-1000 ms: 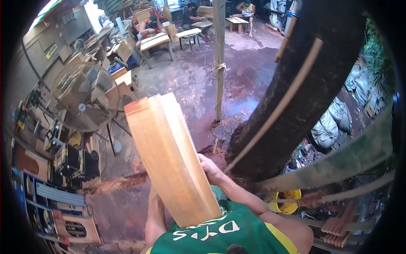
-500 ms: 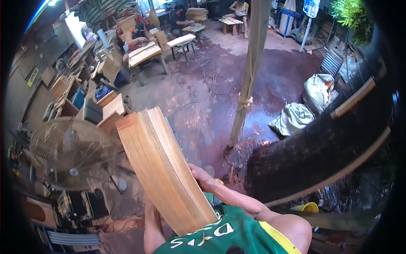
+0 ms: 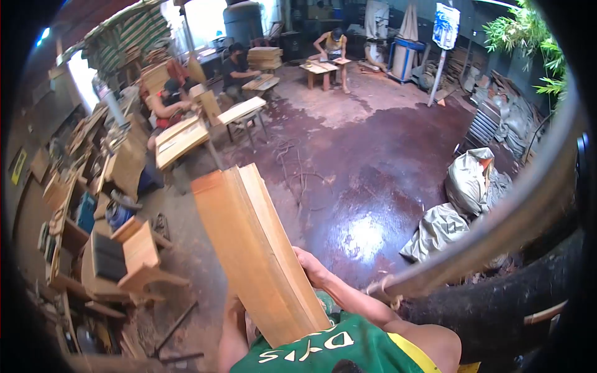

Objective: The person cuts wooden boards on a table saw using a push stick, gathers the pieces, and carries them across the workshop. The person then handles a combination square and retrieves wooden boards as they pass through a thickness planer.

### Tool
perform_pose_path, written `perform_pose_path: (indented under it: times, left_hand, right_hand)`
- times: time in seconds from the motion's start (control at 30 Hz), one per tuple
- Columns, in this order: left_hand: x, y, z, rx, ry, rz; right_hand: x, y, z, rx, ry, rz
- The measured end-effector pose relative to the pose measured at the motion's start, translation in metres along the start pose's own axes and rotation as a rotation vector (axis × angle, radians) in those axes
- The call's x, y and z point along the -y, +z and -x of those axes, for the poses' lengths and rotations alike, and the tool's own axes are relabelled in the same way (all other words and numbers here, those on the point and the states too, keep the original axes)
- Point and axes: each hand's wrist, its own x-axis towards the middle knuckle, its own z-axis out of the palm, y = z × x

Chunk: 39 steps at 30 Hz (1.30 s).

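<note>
A stack of several long wooden boards (image 3: 264, 267) leans upright against the green jersey (image 3: 311, 351) on my chest, its top ends pointing away from me. My right hand (image 3: 310, 266) grips the right edge of the stack, fingers curled behind it. On the other side, my left hand (image 3: 234, 306) reaches under the boards and supports them; its fingers are hidden behind the wood.
A wooden post (image 3: 472, 248) with rope slants across the right, close by. Grey sacks (image 3: 435, 233) lie beyond it. Wooden furniture parts (image 3: 140, 252) crowd the left. Farther off, several people sit at low work tables (image 3: 183, 142). Cable lies on the wet floor (image 3: 348, 186).
My view has turned and moved forward past the post, which now sweeps across the right. The fan has left the view at left. The boards stay in my hands.
</note>
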Motion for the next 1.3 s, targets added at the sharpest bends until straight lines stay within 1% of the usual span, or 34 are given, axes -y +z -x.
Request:
perform_pose_path:
  times: [0.03, 0.13, 0.17, 0.27, 0.3, 0.37, 0.43, 0.47, 0.53, 0.63, 0.67, 0.73, 0.83, 0.93, 1.03, 1.13, 1.2, 1.23, 1.3]
  left_hand:
    - [-0.005, 0.003, -0.045, 0.037, -0.011, -0.007]
    - [-0.019, 0.014, -0.184, 0.16, -0.052, -0.038]
    - [-0.029, 0.021, -0.231, 0.206, -0.067, -0.056]
    - [-0.048, 0.056, -0.352, 0.348, -0.127, -0.091]
    - [-0.054, 0.071, -0.389, 0.397, -0.14, -0.106]
    - [-0.062, 0.111, -0.472, 0.507, -0.159, -0.167]
    - [-0.058, 0.145, -0.551, 0.622, -0.196, -0.223]
    - [-0.053, 0.159, -0.586, 0.68, -0.264, -0.214]
    - [-0.041, 0.195, -0.662, 0.807, -0.388, -0.203]
    - [-0.017, 0.262, -0.762, 0.802, -0.456, -0.266]
    - [-0.009, 0.284, -0.795, 0.831, -0.443, -0.238]
    - [0.0, 0.33, -0.865, 0.871, -0.394, -0.167]
    - [0.0, 0.387, -0.955, 0.83, -0.489, -0.079]
    - [-0.01, 0.442, -1.041, 0.81, -0.385, -0.089]
    - [0.008, 0.487, -1.128, 0.738, -0.331, -0.071]
    - [0.03, 0.533, -1.245, 0.785, -0.308, -0.093]
    - [0.041, 0.572, -1.327, 0.814, -0.271, -0.051]
    - [0.041, 0.598, -1.368, 0.834, -0.25, -0.025]
    - [0.021, 0.655, -1.434, 0.89, -0.261, -0.102]
  right_hand:
    - [0.008, -0.023, -0.032, -0.038, -0.03, 0.001]
    - [0.038, -0.085, -0.125, -0.167, 0.031, 0.031]
    - [0.063, -0.095, -0.152, -0.131, -0.046, -0.052]
    - [0.141, -0.133, -0.218, -0.23, -0.01, -0.09]
    - [0.149, -0.15, -0.235, -0.389, -0.088, -0.101]
    - [0.206, -0.166, -0.265, -0.48, -0.051, -0.06]
    - [0.234, -0.206, -0.294, -0.546, -0.121, -0.069]
    - [0.228, -0.235, -0.302, -0.564, -0.205, -0.097]
    - [0.234, -0.295, -0.326, -0.582, -0.305, -0.13]
    - [0.261, -0.393, -0.361, -0.61, -0.35, -0.108]
    - [0.274, -0.424, -0.376, -0.628, -0.368, -0.073]
    - [0.325, -0.487, -0.411, -0.62, -0.404, -0.027]
    - [0.401, -0.548, -0.467, -0.59, -0.407, -0.037]
    - [0.464, -0.629, -0.523, -0.586, -0.362, 0.002]
    - [0.51, -0.709, -0.576, -0.558, -0.329, 0.013]
    - [0.552, -0.811, -0.64, -0.549, -0.316, 0.029]
    - [0.596, -0.877, -0.689, -0.572, -0.318, 0.029]
    - [0.617, -0.911, -0.712, -0.594, -0.316, 0.028]
    - [0.644, -0.984, -0.741, -0.666, -0.306, 0.026]
